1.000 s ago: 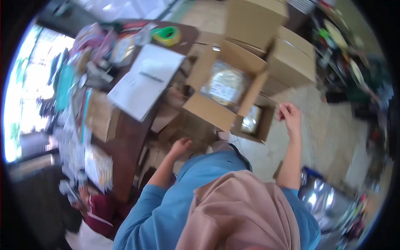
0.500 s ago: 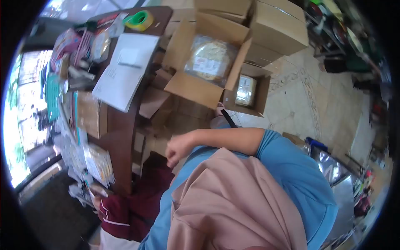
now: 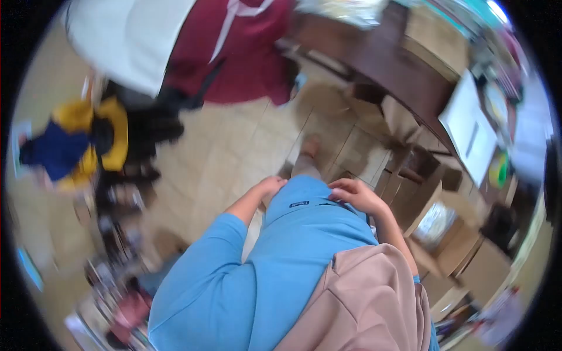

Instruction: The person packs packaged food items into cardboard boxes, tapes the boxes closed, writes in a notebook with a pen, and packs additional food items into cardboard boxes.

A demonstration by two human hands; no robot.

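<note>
My left hand (image 3: 272, 186) is low in front of me, beside the left edge of the blue shirt (image 3: 293, 245). Its fingers are blurred and partly hidden, so I cannot make out whether they grip anything. On the other side, my right hand (image 3: 354, 195) rests against the lower front of the shirt, fingers bent and apart. A thin black strip shows by its fingertips. Brown cloth (image 3: 369, 298) drapes over my chest. One bare foot (image 3: 311, 145) shows on the tiles ahead.
A person in maroon clothing (image 3: 234, 58) stands ahead, by the brown table (image 3: 398, 64). An open notebook (image 3: 468, 128) lies on that table. An open cardboard box (image 3: 462, 245) with a plastic-wrapped pack (image 3: 434, 221) is at right. Another person in yellow (image 3: 120, 134) is at left.
My view has swung left, away from the boxes, which now appear at the right. My right hand has moved from across my waist to the shirt front; my left hand has come into view.
</note>
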